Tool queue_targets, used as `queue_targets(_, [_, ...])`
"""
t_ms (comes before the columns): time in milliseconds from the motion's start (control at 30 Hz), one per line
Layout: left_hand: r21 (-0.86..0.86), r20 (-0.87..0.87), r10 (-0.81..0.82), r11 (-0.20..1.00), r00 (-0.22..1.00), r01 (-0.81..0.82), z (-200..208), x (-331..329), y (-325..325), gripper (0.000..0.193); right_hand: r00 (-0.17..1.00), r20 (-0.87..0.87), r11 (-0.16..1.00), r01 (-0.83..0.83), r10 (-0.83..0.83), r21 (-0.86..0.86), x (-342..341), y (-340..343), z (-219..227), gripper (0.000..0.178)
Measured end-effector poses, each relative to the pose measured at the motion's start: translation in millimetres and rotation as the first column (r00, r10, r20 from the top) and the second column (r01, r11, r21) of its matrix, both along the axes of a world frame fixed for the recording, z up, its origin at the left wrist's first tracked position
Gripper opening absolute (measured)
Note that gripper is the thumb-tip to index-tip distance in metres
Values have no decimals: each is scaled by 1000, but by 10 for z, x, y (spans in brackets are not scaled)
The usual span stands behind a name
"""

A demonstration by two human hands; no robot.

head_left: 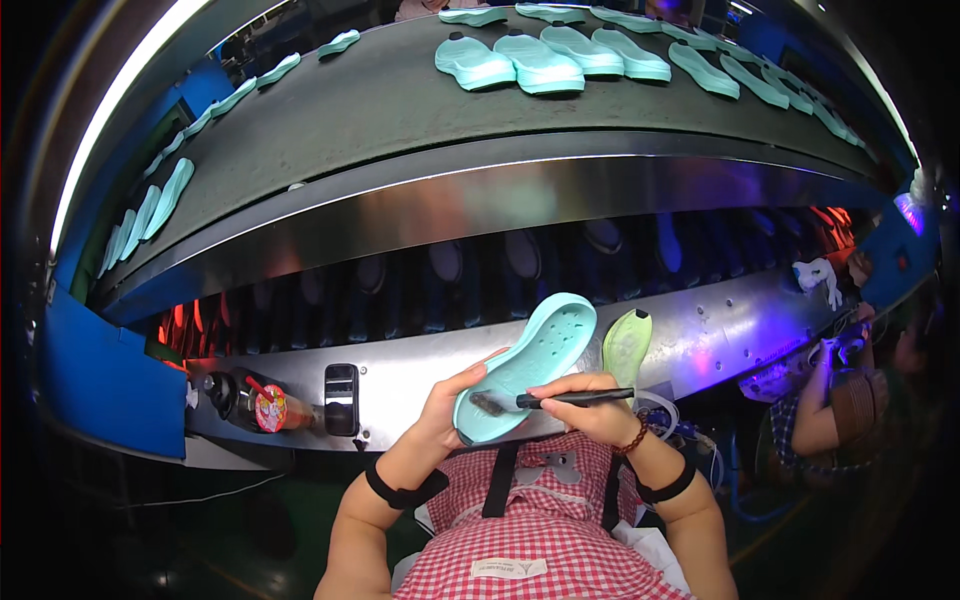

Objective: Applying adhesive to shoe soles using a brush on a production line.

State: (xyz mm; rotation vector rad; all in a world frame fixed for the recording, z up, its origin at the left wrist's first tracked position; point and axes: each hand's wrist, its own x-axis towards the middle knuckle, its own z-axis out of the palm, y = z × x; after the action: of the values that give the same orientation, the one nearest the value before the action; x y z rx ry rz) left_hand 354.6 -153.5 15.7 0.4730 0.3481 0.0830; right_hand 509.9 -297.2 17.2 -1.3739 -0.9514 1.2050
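My left hand (455,405) grips a light teal shoe sole (545,345) by its heel end, tilted so that its hollow inner face with small holes is toward me. In my right hand (597,405) is a black-handled brush (590,397). Its dark bristles touch the inside of the sole near the heel. A pale green sole-shaped piece (627,345) with a dark tip lies on the metal ledge (690,345), just beyond my right hand.
Ahead runs a dark conveyor belt (330,110) carrying several teal soles (540,65). Beneath it, a lower row of dark shapes moves past red-lit ends. At left on the ledge are a black phone (341,400), a lidded drink cup (280,408) and a dark bottle (232,398). A co-worker's arm (815,415) is at right.
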Motion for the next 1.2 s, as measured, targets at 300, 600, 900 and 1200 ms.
queue_targets(300, [-61, 34, 169, 984, 985, -166, -191, -11, -31, 54, 726, 330, 779, 445, -603, 442, 96, 281, -316, 16])
queue_targets(600, [355, 110, 295, 880, 949, -315, 97, -217, 193, 51, 994, 62, 951, -108, 94, 289, -180, -80, 255, 21])
queue_targets(900, [-89, 605, 673, 588, 426, -804, 1570, -609, 1788, 60, 856, -485, 902, 341, -181, 265, 84, -131, -107, 18])
queue_targets(1200, [777, 364, 428, -629, 828, -16, 1426, 1150, 1488, 68, 715, -596, 866, 496, -364, 67, 113, -199, -542, 18])
